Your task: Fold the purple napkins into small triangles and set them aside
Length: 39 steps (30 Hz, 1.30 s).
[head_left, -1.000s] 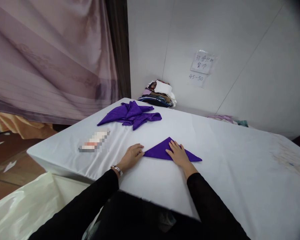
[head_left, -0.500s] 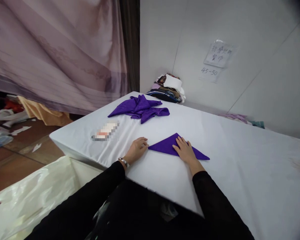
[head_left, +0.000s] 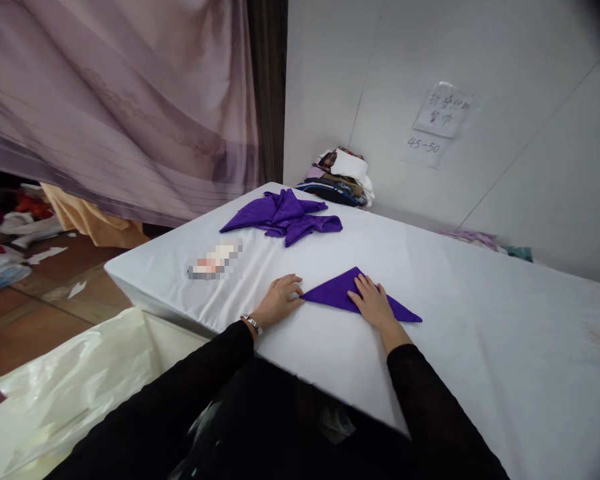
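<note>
A purple cloth napkin (head_left: 330,291), folded into a flat triangle, lies before me with its long edge towards me. At its left corner the fingertips of my left hand (head_left: 279,300) are drawn together on the tip; a metal-banded watch or bracelet is on that wrist. My right hand (head_left: 373,301) rests flat on the right half of the napkin, fingers spread and palm down, covering part of the cloth. Farther back lies a loose heap of purple napkins (head_left: 285,217).
White cloth covers the table (head_left: 480,347). A blurred-out flat object (head_left: 215,260) lies at left. Folded fabrics (head_left: 337,177) are piled by the wall, under paper signs (head_left: 443,113). A plastic-lined bin (head_left: 95,373) stands at lower left; a curtain (head_left: 145,100) hangs behind.
My left fingertips have come slightly right, onto the napkin's left corner. My right hand stays on the cloth. The whole view has shifted a little.
</note>
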Motion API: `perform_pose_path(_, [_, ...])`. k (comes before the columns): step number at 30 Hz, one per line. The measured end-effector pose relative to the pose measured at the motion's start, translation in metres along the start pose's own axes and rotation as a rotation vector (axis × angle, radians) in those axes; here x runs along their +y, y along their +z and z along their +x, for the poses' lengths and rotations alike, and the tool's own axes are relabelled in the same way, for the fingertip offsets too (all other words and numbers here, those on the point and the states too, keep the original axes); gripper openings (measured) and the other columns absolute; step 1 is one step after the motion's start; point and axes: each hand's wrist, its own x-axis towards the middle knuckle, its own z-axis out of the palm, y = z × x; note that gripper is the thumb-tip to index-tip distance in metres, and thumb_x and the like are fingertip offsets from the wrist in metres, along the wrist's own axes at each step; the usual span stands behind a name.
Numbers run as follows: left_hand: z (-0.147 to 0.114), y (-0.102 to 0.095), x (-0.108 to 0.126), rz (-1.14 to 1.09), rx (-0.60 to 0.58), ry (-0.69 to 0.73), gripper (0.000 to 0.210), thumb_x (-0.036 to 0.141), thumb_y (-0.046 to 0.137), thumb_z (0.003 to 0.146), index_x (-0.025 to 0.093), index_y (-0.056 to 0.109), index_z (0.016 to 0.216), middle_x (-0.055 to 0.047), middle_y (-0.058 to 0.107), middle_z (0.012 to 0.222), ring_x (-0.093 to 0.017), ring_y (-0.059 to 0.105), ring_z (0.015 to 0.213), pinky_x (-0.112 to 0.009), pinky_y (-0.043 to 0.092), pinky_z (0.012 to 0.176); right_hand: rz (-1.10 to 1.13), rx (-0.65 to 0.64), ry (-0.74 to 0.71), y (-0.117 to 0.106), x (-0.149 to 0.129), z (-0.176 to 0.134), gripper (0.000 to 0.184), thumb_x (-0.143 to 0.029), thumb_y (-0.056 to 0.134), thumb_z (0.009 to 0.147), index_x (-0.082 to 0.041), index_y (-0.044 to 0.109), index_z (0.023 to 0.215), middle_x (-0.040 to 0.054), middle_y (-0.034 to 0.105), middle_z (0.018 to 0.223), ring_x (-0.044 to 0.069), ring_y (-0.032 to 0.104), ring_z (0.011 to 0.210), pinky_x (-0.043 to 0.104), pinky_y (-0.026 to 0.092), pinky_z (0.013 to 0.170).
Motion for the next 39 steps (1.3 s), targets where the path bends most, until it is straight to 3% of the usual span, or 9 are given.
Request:
perform_pose_path(9, [-0.0009,0.0005,0.0023,0.008,0.013,0.056,0.01,0.026,0.056,0.079,0.024,0.063,0.086,-0.005,0.056,0.124,-0.025,0.039,0.126,-0.046,0.031,0.104,-0.014,0.002,0.0,-0.0001,-0.0007,0.0,0.061,-0.053,0.018,0.092,-0.02,0.028,0.142,0.0041,0.022,0.15,0.02,0.012,0.138,0.043,0.009,0.11])
perform_pose_path(28, [0.0082,0.0015,0.001,-0.023,-0.055,-0.009,0.016,0.026,0.044,0.084,0.022,0.057,0.075,-0.006,0.059,0.116,-0.023,0.041,0.123,-0.044,0.031,0.105,-0.008,0.018,-0.012,-0.0016,-0.0016,-0.0004,0.061,-0.053,0.019,0.092,-0.019,0.03,0.141,0.0031,0.022,0.15,0.019,0.013,0.138,0.041,0.009,0.11])
perform_pose_path(34, [0.0062,0.0015,-0.0007,0.011,-0.046,0.014,0.012,0.034,0.055,0.079,0.023,0.056,0.082,-0.006,0.056,0.122,-0.025,0.039,0.125,-0.047,0.03,0.105,0.014,0.023,-0.014,-0.0002,-0.0003,-0.0002,0.06,-0.053,0.022,0.092,-0.019,0.03,0.141,0.004,0.023,0.15,0.019,0.012,0.138,0.042,0.008,0.11])
perform_pose_path(39, [0.0061,0.0042,-0.0035,0.019,-0.021,0.025,0.008,0.028,0.052,0.081,0.022,0.057,0.083,-0.007,0.055,0.123,-0.024,0.04,0.124,-0.045,0.032,0.103,0.018,0.037,-0.027,0.0001,-0.0001,-0.0003,0.06,-0.053,0.022,0.092,-0.019,0.031,0.14,0.0038,0.024,0.149,0.02,0.014,0.138,0.043,0.009,0.11])
